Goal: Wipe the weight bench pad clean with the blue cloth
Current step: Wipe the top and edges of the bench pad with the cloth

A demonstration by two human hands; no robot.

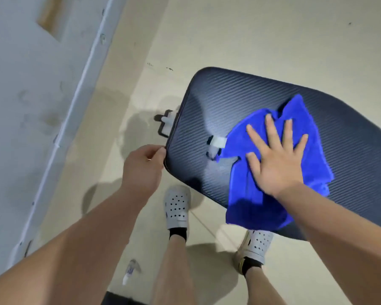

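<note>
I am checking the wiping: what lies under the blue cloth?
The dark bench pad lies under the blue cloth, with the right hand pressing flat on top. The covered patch of pad cannot be seen.

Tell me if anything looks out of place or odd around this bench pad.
Nothing serious. The blue cloth is bunched, its lower part hanging over the near edge of the bench pad, with a white tag sticking out on its left. A small whitish item lies loose on the floor.
</note>
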